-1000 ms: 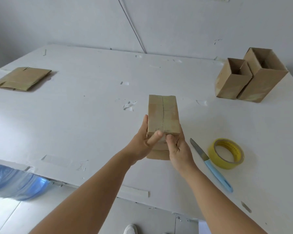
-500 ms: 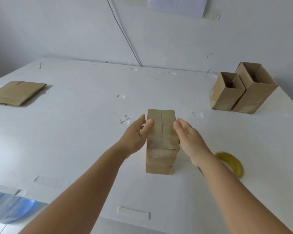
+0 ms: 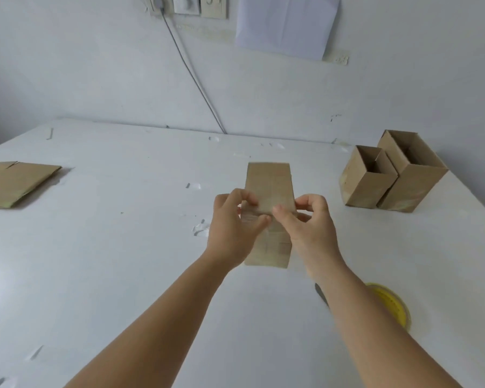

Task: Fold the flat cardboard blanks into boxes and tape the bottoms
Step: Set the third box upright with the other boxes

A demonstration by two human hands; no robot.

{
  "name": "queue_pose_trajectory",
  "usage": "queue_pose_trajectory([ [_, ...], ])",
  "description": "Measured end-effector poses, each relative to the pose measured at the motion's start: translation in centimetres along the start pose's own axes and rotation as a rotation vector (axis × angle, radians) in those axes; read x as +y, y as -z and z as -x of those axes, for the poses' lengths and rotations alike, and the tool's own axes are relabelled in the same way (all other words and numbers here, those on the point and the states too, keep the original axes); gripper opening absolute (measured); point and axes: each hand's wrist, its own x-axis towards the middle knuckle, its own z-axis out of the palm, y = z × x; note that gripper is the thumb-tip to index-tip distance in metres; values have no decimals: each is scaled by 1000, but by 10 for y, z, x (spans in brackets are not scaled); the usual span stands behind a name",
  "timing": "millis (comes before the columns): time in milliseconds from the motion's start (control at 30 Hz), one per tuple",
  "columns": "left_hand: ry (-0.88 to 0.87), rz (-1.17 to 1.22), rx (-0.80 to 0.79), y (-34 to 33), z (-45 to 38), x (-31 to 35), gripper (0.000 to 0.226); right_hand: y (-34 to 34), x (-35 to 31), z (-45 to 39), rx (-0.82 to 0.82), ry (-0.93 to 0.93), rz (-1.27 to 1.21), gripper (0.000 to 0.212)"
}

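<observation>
A small brown cardboard box [image 3: 269,183] stands on the white table [image 3: 123,247] with its taped bottom facing up. My left hand [image 3: 233,228] grips its left side, thumb on the near top edge. My right hand [image 3: 308,222] grips the right side, thumb and curled fingers pinching the same edge. A yellow tape roll [image 3: 389,306] lies at the right, partly hidden by my right forearm. A stack of flat cardboard blanks [image 3: 14,183] lies at the far left.
Two finished open boxes [image 3: 389,175] stand side by side at the back right. A knife blade [image 3: 319,294] peeks out beside my right forearm. Tape scraps [image 3: 200,228] dot the table. A cable [image 3: 196,82] runs down the wall behind.
Both hands went from flat against the box's sides to gripping its near top edge. The camera tilted up, so the wall sockets and paper came into view.
</observation>
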Motion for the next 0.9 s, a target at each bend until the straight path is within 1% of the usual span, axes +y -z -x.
queue_pose_trajectory([
  [67,-36,52,29,0,2,0,26,-6,-2,3,76,28,-16,38],
  [133,-44,152,22,3,4,-2,20,-8,-1,6,100,28,-63,31],
  [200,-22,231,6,4,6,-5,20,-10,1,9,109,41,-89,26],
  [300,106,338,-41,3,8,-8,44,-11,1,11,129,90,-94,34],
  [333,123,350,-71,2,7,-8,46,-11,1,11,128,106,-83,38],
  [400,95,305,-124,2,4,-7,37,-8,4,10,114,102,-49,47],
  [467,77,255,-130,-2,2,-3,36,-4,10,10,113,76,-8,55],
  [533,67,149,-106,-10,-4,-1,42,2,18,9,135,69,37,56],
  [633,53,10,-103,-28,-16,-2,60,14,24,0,178,69,121,61],
  [667,32,-22,-112,-34,-21,-3,62,20,25,-6,183,71,160,62],
  [733,-18,-85,-137,-47,-31,-4,54,33,27,-21,186,91,241,59],
  [800,-36,-96,-146,-59,-40,-6,49,45,31,-37,199,124,283,55],
  [900,-25,-133,-122,-86,-57,-10,55,63,43,-66,239,150,314,54],
])
